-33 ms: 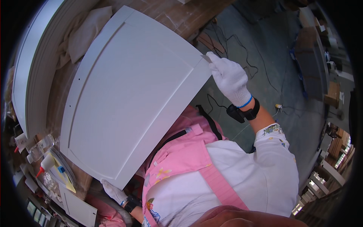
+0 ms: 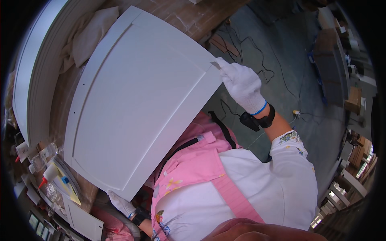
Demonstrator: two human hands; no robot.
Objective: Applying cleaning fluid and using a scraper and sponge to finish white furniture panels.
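Your right hand (image 2: 242, 83), in a white glove, pinches the upper corner of the white panel (image 2: 136, 100), fingers closed on its edge. Your left hand (image 2: 120, 203), also gloved, grips the panel's lower corner from beneath; how tightly, you can't tell. The panel tilts across your pink apron (image 2: 193, 168), above the wooden bench (image 2: 177, 12). A cloth (image 2: 88, 36) lies on the bench, and bottles (image 2: 46, 154) stand at the left. Cables (image 2: 257, 52) trail over the grey floor (image 2: 297, 92).
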